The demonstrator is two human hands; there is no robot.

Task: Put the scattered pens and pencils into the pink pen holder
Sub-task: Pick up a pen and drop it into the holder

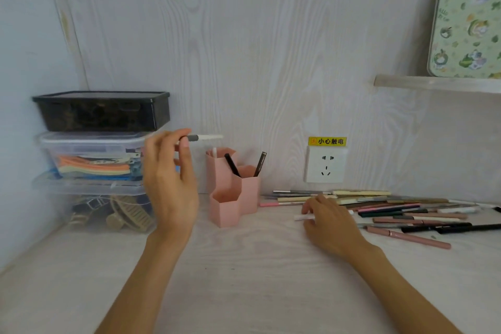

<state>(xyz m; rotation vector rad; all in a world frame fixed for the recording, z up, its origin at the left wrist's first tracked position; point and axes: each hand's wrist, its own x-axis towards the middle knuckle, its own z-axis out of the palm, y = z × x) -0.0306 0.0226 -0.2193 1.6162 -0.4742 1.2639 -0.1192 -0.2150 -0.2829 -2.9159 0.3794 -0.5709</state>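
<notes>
The pink pen holder (231, 198), made of three hexagonal cups, stands on the desk near the wall. Two dark pens (232, 165) and a pale one lean inside its cups. My left hand (169, 182) is raised just left of the holder and pinches a white pen with a grey band (204, 137), held roughly level above the tallest cup. My right hand (329, 225) lies on the desk to the right of the holder, its fingers curled round a white pen (303, 217). A pile of several pens and pencils (406, 211) spreads out to the right.
Three stacked plastic boxes (100, 149) stand at the left against the wall. A wall socket (325, 168) with a yellow warning label sits behind the pens. A shelf (439, 84) with a flowered board juts out at the upper right.
</notes>
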